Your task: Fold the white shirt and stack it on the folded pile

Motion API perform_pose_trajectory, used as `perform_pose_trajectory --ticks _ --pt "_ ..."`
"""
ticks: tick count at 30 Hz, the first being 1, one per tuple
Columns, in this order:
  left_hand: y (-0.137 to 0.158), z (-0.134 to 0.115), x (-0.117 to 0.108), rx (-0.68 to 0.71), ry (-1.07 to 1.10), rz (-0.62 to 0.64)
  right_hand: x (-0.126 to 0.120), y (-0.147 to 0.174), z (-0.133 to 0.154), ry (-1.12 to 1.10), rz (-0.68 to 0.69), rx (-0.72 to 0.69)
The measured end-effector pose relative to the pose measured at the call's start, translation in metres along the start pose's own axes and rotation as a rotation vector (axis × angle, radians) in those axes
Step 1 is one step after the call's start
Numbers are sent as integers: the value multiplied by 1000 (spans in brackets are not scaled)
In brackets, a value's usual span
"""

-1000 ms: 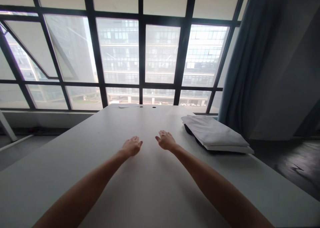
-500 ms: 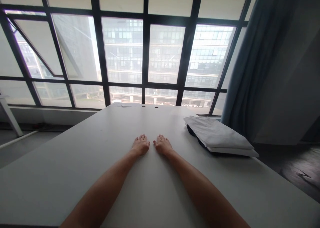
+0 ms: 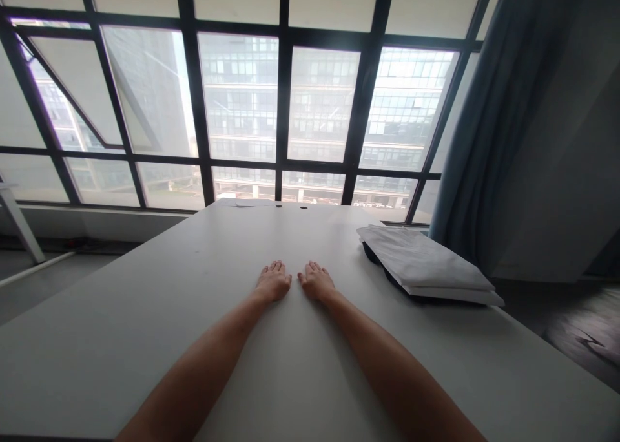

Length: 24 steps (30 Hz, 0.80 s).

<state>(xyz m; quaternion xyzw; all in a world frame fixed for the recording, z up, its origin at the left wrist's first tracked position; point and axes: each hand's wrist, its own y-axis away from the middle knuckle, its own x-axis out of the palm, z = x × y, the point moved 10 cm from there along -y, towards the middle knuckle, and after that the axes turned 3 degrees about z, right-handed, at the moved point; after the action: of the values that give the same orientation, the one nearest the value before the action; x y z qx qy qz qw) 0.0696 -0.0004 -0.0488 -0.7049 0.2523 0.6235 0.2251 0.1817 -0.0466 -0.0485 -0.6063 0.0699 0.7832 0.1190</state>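
Both my arms reach forward over a white table point(image 3: 159, 300). My left hand point(image 3: 274, 281) lies palm down on the tabletop, fingers stretched away from me, holding nothing. Beside it, a small gap apart, my right hand point(image 3: 316, 281) rests flat in the same way, also with nothing in it. The two thumbs point toward each other. To the right of my right hand, a folded white sheet-like stack point(image 3: 426, 261) lies near the table's right edge, over something dark that is mostly hidden.
Two dark round holes point(image 3: 303, 207) and a thin white sheet point(image 3: 254, 203) are at the table's far end. Beyond stands a dark-framed window point(image 3: 283, 106), one pane tilted open at left. A blue-grey curtain point(image 3: 479, 138) hangs at right. A white table leg point(image 3: 22, 225) shows at far left.
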Motion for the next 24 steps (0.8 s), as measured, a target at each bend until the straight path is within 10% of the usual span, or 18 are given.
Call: perform_pose_trajectory --ticks 24 --pt "8 -3 -15 27 33 -130 -32 23 17 66 -170 -77"
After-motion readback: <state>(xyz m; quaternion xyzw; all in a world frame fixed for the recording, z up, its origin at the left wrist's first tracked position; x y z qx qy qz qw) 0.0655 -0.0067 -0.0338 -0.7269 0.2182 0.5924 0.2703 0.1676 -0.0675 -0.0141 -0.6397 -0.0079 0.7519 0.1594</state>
